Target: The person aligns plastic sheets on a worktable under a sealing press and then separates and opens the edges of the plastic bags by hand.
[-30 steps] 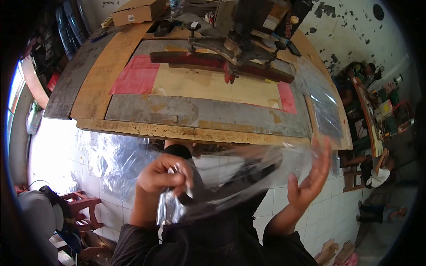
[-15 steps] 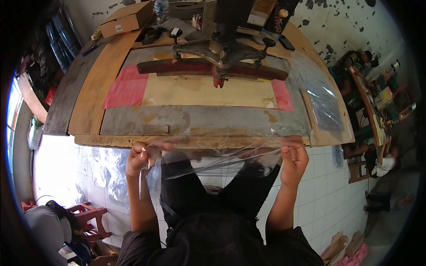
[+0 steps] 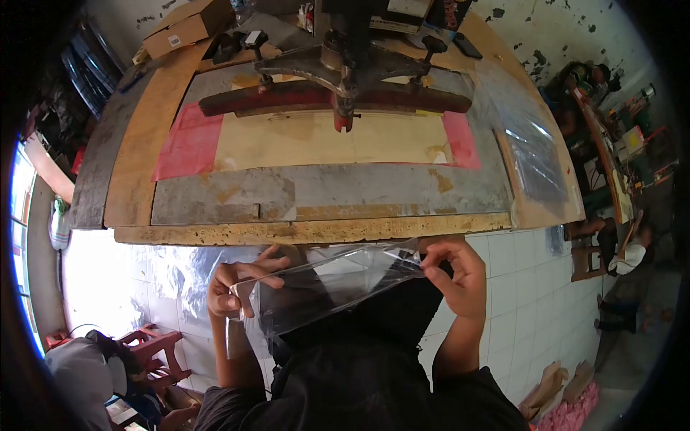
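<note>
A clear plastic sheet [image 3: 330, 284] is stretched between my two hands, just below the front edge of the worktable [image 3: 316, 231]. My left hand [image 3: 244, 280] is closed on its left end, with a pale strip hanging below the fingers. My right hand [image 3: 456, 273] pinches the upper right corner of the sheet between thumb and fingers. Beyond the hands, a dark machine head with a red bar [image 3: 345, 100] stands over a cream sheet [image 3: 323, 144] with pink pieces at both ends.
A stack of clear plastic [image 3: 532, 161] lies on the table's right side. At the back are a cardboard box [image 3: 187, 29] and a phone [image 3: 467, 46]. A red stool [image 3: 154, 352] and a person [image 3: 90, 381] are lower left. More people are at the far right.
The plastic sheet, swung and blurred a second ago, was raised to the table edge and is now lower and slanted. My right hand has moved from open to a pinch on its corner.
</note>
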A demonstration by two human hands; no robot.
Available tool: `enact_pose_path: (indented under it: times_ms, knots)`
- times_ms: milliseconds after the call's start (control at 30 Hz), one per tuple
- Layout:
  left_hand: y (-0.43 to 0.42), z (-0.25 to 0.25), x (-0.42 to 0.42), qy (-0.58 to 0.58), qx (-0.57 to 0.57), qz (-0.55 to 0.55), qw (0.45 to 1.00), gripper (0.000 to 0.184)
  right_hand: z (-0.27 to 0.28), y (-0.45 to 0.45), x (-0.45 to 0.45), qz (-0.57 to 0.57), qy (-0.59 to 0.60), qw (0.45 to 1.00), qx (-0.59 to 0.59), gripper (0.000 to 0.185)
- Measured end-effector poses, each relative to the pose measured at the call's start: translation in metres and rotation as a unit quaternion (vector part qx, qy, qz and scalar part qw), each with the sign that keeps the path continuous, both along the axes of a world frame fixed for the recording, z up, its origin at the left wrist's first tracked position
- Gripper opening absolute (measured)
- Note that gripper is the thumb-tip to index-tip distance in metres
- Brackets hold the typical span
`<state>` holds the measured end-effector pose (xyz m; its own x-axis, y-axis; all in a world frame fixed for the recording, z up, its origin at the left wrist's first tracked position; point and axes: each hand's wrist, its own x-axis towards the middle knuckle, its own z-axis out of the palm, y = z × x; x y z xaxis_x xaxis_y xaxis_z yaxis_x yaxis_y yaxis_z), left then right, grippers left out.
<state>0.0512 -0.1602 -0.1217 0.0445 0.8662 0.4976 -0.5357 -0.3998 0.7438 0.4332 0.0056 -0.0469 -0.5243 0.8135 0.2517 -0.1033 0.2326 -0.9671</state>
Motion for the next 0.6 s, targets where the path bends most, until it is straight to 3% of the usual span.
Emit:
enact_pose_path:
  times_ms: [67,133,200,300,500,600]
  knots:
    - [-0.001,0.001,0.005,-0.030,0.006,0.007,1.000,0.030,0.002,-0.001,-0.010,-0.025,-0.094,0.995,-0.011,0.034]
    - [-0.002,0.005,0.008,-0.072,0.002,0.027,0.997,0.022,0.000,0.000,-0.013,-0.031,-0.091,0.995,-0.016,0.031]
    - [-0.006,0.005,0.006,-0.077,-0.002,0.038,0.996,0.017,0.000,0.004,-0.012,0.031,-0.138,0.990,0.026,0.031]
    - [-0.007,0.006,0.009,-0.084,0.000,0.045,0.995,0.019,0.010,0.003,-0.022,0.062,-0.160,0.981,0.090,0.031]
    - [-0.007,0.014,0.008,-0.083,0.010,0.054,0.995,0.023,0.007,0.007,-0.020,0.105,-0.199,0.970,0.092,0.031]
    - [-0.007,0.021,-0.001,-0.041,0.007,0.060,0.997,0.025,0.005,0.009,-0.020,0.068,-0.174,0.977,0.105,0.029]
